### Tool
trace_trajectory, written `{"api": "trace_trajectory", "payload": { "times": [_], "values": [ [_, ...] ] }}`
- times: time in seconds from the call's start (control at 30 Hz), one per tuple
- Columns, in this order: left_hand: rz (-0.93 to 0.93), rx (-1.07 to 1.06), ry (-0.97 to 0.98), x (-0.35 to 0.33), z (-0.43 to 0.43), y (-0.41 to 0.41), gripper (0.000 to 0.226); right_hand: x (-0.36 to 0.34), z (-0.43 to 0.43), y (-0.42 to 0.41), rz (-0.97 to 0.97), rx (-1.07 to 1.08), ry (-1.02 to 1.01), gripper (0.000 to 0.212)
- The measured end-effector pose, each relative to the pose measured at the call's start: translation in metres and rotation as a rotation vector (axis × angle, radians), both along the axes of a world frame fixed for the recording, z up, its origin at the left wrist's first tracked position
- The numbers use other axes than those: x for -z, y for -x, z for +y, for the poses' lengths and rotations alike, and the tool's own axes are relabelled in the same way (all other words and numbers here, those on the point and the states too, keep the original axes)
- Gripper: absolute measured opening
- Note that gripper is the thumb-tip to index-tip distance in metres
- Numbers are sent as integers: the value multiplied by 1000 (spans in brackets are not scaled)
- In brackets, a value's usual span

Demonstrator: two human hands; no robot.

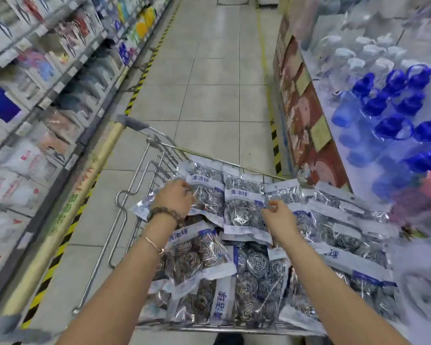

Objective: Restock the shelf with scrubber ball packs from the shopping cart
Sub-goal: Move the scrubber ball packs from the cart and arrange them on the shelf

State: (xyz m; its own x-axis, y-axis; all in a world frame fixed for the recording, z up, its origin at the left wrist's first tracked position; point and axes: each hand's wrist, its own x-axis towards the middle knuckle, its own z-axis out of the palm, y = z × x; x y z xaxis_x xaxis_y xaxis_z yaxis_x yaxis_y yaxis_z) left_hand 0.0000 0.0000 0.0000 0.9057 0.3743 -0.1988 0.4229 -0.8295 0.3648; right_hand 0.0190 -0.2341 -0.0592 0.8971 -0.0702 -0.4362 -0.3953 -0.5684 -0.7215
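Scrubber ball packs heap the cart to its rim. The left hand curls its fingers over the left pack near the far left corner. The right hand pinches the right edge of the middle pack, which lies lengthwise, header toward the far rim.

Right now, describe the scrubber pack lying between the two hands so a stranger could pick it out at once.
Find the shopping cart heaped with scrubber ball packs. On top, near its far rim, the centre pack lies between the left hand and the right hand. Its blue label reads upright, unlike the sideways packs nearer the person, and the right hand pinches its right edge.
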Motion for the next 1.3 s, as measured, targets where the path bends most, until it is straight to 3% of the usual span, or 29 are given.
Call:
{"api": "trace_trajectory", "payload": {
  "times": [0.2, 0.3, 0.57, 0.73, 0.9, 1.1, 1.3],
  "values": [
    [240, -92, 64, 19, 8, -24, 46, 16, 11, -17, 109, 51, 20, 51],
    [295, -56, -49, 19, 5, -29, 61, 22, 14, -15, 107, 69, 53, 54],
    [339, -188, 111, 36, 0, -47, 101, 25, 27, -17, 278, 65, 89, 97],
    [357, -214, 114, 44, -5, -49, 84, 27, 20, -26, 369, 109, 17, 103],
    [270, -200, 93, 50, -11, -41, 70, 21, 16, -30, 400, 56, -20, 94],
    [171, -158, 21, 46, -13, -33, 59, 17, 13, -25, 291, 122, -101, 101],
    [83, -144, 98, 31, -16, -24, 54, 5, 4, -9, 152, 197, -76, 77]
  ]
}}
